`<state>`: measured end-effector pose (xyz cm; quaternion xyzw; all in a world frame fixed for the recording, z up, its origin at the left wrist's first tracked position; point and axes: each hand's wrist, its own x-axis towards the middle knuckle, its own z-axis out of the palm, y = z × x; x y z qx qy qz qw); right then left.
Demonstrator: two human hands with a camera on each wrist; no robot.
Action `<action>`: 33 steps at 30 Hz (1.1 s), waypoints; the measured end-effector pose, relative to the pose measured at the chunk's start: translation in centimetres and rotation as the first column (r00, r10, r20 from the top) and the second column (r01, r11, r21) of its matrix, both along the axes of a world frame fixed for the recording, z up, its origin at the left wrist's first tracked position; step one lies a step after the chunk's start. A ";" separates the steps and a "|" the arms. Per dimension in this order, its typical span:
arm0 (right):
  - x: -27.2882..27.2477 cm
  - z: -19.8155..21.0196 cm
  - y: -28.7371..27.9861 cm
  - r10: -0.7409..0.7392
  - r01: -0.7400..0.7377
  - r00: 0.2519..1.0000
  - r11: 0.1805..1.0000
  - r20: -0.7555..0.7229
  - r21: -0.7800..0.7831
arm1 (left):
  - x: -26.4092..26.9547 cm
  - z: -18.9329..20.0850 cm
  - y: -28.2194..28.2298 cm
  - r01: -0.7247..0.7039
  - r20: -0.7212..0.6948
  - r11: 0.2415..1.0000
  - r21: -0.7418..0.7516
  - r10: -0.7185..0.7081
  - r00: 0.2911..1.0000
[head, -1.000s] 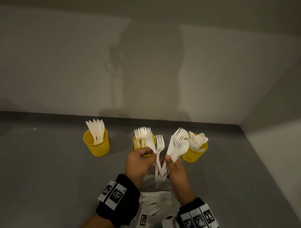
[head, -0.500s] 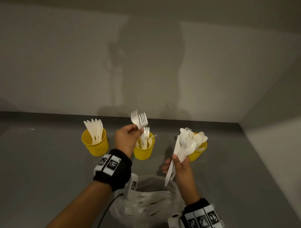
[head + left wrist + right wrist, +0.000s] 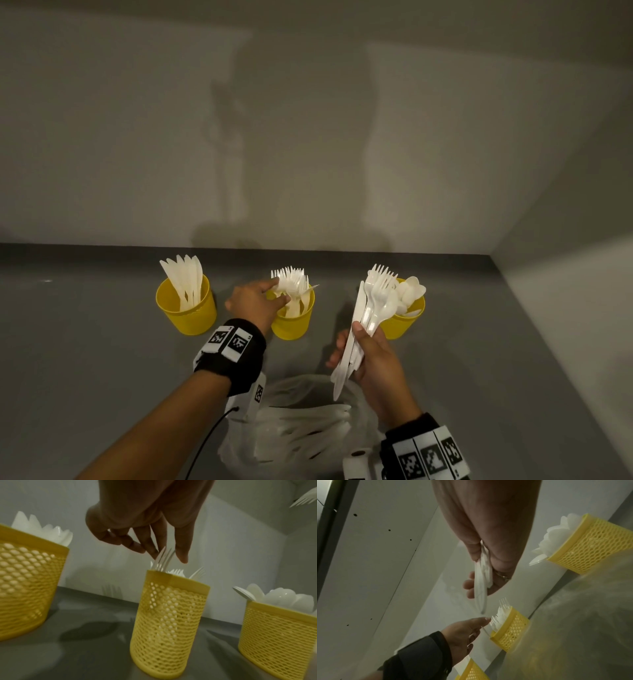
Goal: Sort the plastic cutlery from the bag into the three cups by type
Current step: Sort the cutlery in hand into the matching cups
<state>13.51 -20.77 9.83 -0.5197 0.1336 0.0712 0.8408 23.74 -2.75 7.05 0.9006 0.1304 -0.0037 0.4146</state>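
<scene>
Head view takes in a grey tabletop [image 3: 85, 359] running back to a pale wall, with a clear plastic bag [image 3: 301, 428] of white cutlery lying at the near edge between the two forearms. Further back stands a row of three yellow mesh cups: the left cup [image 3: 186, 306] holds knives, the middle cup [image 3: 294, 318] holds forks, the right cup [image 3: 404, 317] holds spoons. The right hand [image 3: 373, 363] is raised just in front of the right cup, fingers and thumb wrapped round a bundle of mixed cutlery [image 3: 368, 315] — forks, a spoon and a knife, handles pointing down toward the bag. The left hand [image 3: 255, 303] reaches over the middle cup; from the left wrist its fingers [image 3: 149, 545] hang straight and relaxed, the tips just touching the tines of a fork [image 3: 163, 559] standing in that cup — nothing gripped.
</scene>
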 end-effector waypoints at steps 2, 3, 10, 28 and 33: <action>0.0 0.2 0.2 -0.006 0.006 1.000 1.000 -0.006 -0.008 | -0.9 0.8 0.1 -0.010 0.084 0.998 0.059 0.005 0.996; 0.0 0.4 0.3 -0.010 0.010 1.000 1.000 0.001 -0.012 | -1.7 1.4 -0.1 -0.020 0.152 0.999 0.047 0.013 0.988; 0.0 -0.1 2.7 0.050 -0.050 0.999 0.998 0.004 -0.043 | -8.5 3.8 -3.1 0.289 0.130 0.849 -0.443 -0.258 0.957; 0.5 -2.2 5.1 0.251 -0.131 0.964 0.735 0.087 -0.665 | -4.1 5.2 12.9 -0.267 0.236 0.823 -0.502 0.427 0.873; 0.1 -1.7 5.9 0.325 -0.052 0.934 0.535 0.149 -0.843 | -1.7 3.8 14.8 -0.354 0.175 0.793 -0.495 0.490 0.854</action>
